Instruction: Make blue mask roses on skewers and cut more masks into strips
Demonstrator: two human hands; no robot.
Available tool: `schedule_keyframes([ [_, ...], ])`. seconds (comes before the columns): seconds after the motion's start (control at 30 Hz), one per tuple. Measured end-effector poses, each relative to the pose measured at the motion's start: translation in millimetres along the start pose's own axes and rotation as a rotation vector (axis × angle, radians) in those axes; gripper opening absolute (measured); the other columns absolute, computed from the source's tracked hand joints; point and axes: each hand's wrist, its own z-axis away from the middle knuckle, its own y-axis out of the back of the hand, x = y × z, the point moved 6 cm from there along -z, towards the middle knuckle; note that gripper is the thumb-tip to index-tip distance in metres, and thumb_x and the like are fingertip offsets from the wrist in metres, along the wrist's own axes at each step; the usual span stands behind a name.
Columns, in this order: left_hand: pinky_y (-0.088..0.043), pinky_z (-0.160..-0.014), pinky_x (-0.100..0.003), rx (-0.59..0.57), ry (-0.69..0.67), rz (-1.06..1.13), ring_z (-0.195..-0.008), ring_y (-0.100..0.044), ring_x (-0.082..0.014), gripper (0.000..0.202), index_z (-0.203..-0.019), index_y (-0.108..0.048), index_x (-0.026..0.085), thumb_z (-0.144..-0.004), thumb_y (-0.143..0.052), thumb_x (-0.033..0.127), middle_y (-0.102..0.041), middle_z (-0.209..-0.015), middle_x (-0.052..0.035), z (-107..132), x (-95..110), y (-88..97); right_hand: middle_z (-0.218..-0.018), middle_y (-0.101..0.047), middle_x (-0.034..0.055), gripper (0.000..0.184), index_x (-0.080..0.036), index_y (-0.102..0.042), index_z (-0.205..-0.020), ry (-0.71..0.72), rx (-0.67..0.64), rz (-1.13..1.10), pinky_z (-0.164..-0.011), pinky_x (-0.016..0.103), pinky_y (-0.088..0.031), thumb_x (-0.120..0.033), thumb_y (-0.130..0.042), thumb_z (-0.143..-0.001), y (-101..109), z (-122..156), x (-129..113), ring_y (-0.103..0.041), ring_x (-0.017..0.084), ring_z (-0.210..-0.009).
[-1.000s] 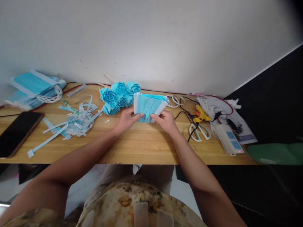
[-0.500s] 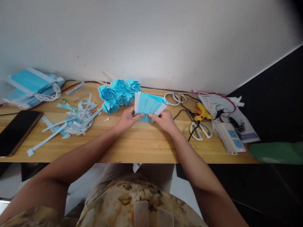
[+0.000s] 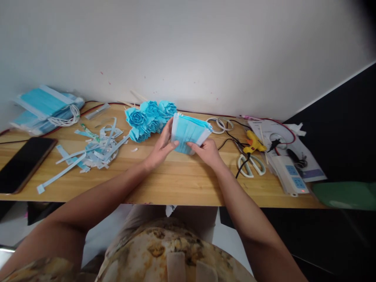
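Note:
Both my hands hold a small stack of blue face masks (image 3: 189,131) upright above the wooden table (image 3: 176,180). My left hand (image 3: 161,147) presses its stretched fingers along the stack's left edge, thumb at the bottom. My right hand (image 3: 208,150) pinches the lower right corner with closed fingers. Just behind the stack lies a cluster of blue roses (image 3: 148,117) made of mask fabric, on thin wooden sticks.
Cut mask strips (image 3: 91,150) litter the left. A pile of masks (image 3: 44,105) and a dark phone (image 3: 23,162) lie far left. On the right are white elastic loops (image 3: 219,124), white scissors (image 3: 252,164), a yellow glue gun (image 3: 254,143), a power strip (image 3: 290,178) and papers.
My left hand's fingers have stretched up along the stack's left edge. The stack shifted slightly right and tilted. My right hand keeps its pinch.

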Motion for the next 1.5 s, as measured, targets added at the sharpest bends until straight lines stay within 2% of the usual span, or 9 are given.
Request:
schedule_keyframes([
  [0.3,-0.016,-0.132,-0.050,-0.042,0.030,-0.045,-0.163,-0.009,-0.0331,0.104,-0.167,-0.010,0.027,-0.089,-0.071,0.056,-0.007,-0.177,-0.0110,2,-1,-7.4,-0.063,-0.060,0.0012,0.037,-0.020,-0.063,-0.067,-0.008,0.055,0.010,-0.060,0.028,-0.047,-0.054,-0.075,-0.076,3,0,0,-0.060,0.019,-0.069],
  [0.4,-0.036,-0.124,-0.050,0.042,0.078,-0.020,-0.152,-0.039,-0.0351,0.089,-0.157,-0.039,0.023,-0.083,-0.076,0.056,-0.039,-0.165,-0.0149,-1,-6,-0.1,-0.063,-0.060,0.0014,0.037,-0.021,-0.061,-0.066,0.008,0.059,0.009,-0.060,0.028,-0.046,-0.054,-0.072,-0.077,4,1,-3,-0.059,0.019,-0.070],
  [0.47,-0.048,-0.112,-0.048,0.074,0.167,-0.059,-0.129,-0.061,-0.0331,0.064,-0.132,-0.063,0.018,-0.082,-0.076,0.056,-0.067,-0.138,-0.0139,-2,-11,3.8,-0.064,-0.059,0.0016,0.036,-0.021,-0.059,-0.064,0.027,0.048,0.007,-0.060,0.028,-0.046,-0.053,-0.071,-0.078,3,1,-5,-0.058,0.019,-0.070],
  [0.53,-0.053,-0.103,-0.044,0.110,0.216,-0.136,-0.109,-0.069,-0.0290,0.043,-0.103,-0.073,0.016,-0.083,-0.074,0.054,-0.076,-0.110,-0.0103,-1,-12,7.6,-0.063,-0.058,0.0017,0.036,-0.021,-0.058,-0.063,0.047,0.045,0.008,-0.060,0.028,-0.045,-0.052,-0.070,-0.078,3,2,-6,-0.057,0.019,-0.072],
  [0.63,-0.054,-0.097,-0.039,0.183,0.174,-0.188,-0.098,-0.070,-0.0250,0.034,-0.085,-0.074,0.017,-0.082,-0.073,0.050,-0.077,-0.096,-0.0076,-1,-6,12.2,-0.061,-0.054,0.0009,0.040,-0.021,-0.055,-0.060,0.061,0.070,0.021,-0.058,0.027,-0.042,-0.053,-0.071,-0.078,6,2,-8,-0.053,0.017,-0.068],
  [0.83,-0.056,-0.088,-0.035,0.249,0.138,-0.136,-0.092,-0.070,-0.0226,0.035,-0.086,-0.073,0.017,-0.082,-0.073,0.052,-0.077,-0.096,-0.0075,1,-1,14.7,-0.054,-0.039,-0.0037,0.046,-0.021,-0.045,-0.055,0.098,0.123,0.029,-0.052,0.026,-0.030,-0.055,-0.068,-0.078,10,2,-13,-0.035,0.011,-0.055],
  [1.1,-0.058,-0.083,-0.038,0.154,0.296,-0.235,-0.085,-0.070,-0.0231,0.035,-0.089,-0.073,0.013,-0.077,-0.072,0.046,-0.077,-0.089,-0.0071,1,-22,13.2,-0.060,-0.054,-0.0015,0.042,-0.019,-0.058,-0.062,0.008,-0.012,0.051,-0.060,0.027,-0.040,-0.055,-0.071,-0.080,-3,-1,3,-0.049,0.014,-0.062],
  [1.33,-0.055,-0.091,-0.037,0.143,0.174,-0.251,-0.093,-0.070,-0.0228,0.034,-0.092,-0.074,0.016,-0.079,-0.070,0.047,-0.078,-0.098,-0.0077,0,-8,9.7,-0.061,-0.057,0.0000,0.036,-0.020,-0.064,-0.067,0.036,0.027,0.021,-0.063,0.028,-0.044,-0.052,-0.073,-0.082,1,-1,4,-0.058,0.018,-0.072],
  [1.5,-0.053,-0.070,-0.031,0.105,0.342,-0.346,-0.074,-0.064,-0.0195,0.032,-0.078,-0.069,0.015,-0.077,-0.069,0.047,-0.072,-0.078,-0.0039,3,-18,11.1,-0.064,-0.060,0.0001,0.038,-0.019,-0.065,-0.068,-0.026,-0.030,0.004,-0.062,0.027,-0.043,-0.054,-0.075,-0.078,-4,-2,10,-0.056,0.016,-0.069],
])
